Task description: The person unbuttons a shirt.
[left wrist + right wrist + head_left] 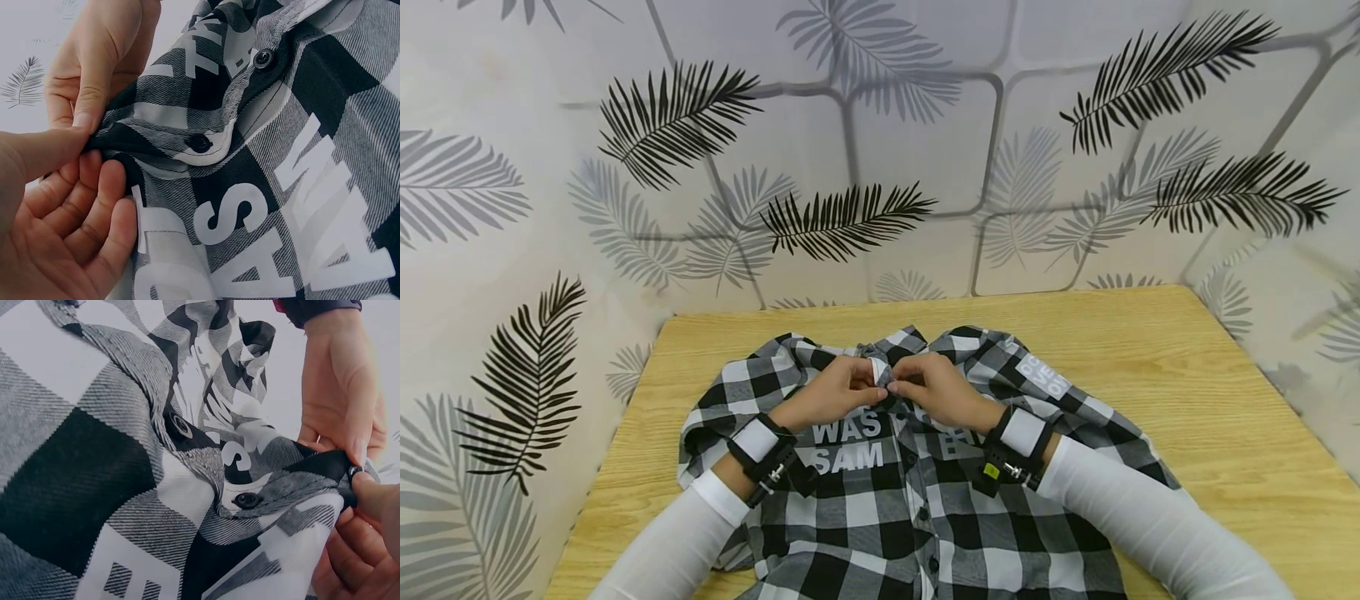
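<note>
A black, grey and white checked shirt (880,508) with white lettering lies front up, its collar (902,340) at the far end. My left hand (835,390) pinches the front edge just below the collar between thumb and fingers. Opposite it, my right hand (946,392) pinches the same spot, the two sets of fingertips meeting. In the right wrist view a small dark button (355,470) shows between the thumbs. Lower on the front strip, another button (200,143) sits in the white-edged placket, with one more button (264,59) beyond it. Fabric and fingers hide part of the grip.
The shirt lies on a light wooden table (1097,333). Its sleeve (1097,417) stretches to the right. Behind the table stands a wall (917,150) patterned with leaves. Each wrist wears a strapped camera, and white sleeves cover both forearms.
</note>
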`<state>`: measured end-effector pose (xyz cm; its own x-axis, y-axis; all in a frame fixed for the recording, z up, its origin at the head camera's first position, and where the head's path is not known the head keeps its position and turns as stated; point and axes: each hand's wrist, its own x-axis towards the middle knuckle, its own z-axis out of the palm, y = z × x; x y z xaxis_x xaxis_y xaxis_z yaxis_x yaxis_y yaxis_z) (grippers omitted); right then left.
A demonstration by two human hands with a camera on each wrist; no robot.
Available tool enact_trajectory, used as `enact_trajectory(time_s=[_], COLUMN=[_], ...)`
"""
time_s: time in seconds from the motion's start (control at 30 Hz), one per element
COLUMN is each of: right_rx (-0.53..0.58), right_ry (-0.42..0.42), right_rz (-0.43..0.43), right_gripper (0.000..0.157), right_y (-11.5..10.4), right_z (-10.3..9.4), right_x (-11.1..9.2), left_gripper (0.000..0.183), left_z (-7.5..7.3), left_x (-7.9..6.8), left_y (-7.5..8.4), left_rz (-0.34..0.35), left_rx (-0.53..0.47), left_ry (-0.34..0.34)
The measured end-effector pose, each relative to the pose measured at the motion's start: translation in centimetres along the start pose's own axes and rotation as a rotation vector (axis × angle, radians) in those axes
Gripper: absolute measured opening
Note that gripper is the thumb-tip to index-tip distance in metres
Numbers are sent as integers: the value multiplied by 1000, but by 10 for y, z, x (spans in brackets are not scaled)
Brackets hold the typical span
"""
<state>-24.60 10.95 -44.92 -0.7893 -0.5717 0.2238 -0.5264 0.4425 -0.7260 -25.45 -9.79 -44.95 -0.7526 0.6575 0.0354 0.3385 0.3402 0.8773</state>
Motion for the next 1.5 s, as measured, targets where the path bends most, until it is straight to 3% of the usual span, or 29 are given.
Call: enact_trajectory(time_s=[0.2, 0.3, 0.5, 0.6, 0.83, 0.9, 1.0, 1.07, 1.13, 1.5], right_rx=[82, 84, -7, -73, -178, -184, -205, -216, -229, -246], right_ry=[-36, -46, -41, 7, 131, 149, 177, 191, 203, 217], right_rz=[-13, 0, 20, -2, 21, 32, 44, 51, 59, 87], right_gripper=[11, 10, 7, 7, 8, 8, 8, 8, 8, 8], right_y=[-20, -18, 0, 2, -4, -5, -6, -6, -6, -8], right_z=[-9, -8, 2, 7, 17, 18, 19, 20, 20, 20], right_x=[-4, -3, 1, 1, 0, 0, 2, 3, 4, 6], left_gripper=[21, 20, 22, 22, 27, 27, 31, 32, 33, 33], left_z=[2, 2, 2, 1, 2, 2, 4, 5, 6, 9], left_x=[0, -1, -1, -1, 1, -2, -1, -1, 2, 0], left_y=[-3, -2, -2, -3, -3, 8, 8, 9, 0, 7], left_rz=[3, -18, -6, 0, -54, -64, -68, -74, -80, -98], left_rx=[-11, 1, 20, 32, 98, 105, 124, 137, 158, 204], left_ry=[-32, -31, -29, -24, 69, 101, 151, 173, 197, 266])
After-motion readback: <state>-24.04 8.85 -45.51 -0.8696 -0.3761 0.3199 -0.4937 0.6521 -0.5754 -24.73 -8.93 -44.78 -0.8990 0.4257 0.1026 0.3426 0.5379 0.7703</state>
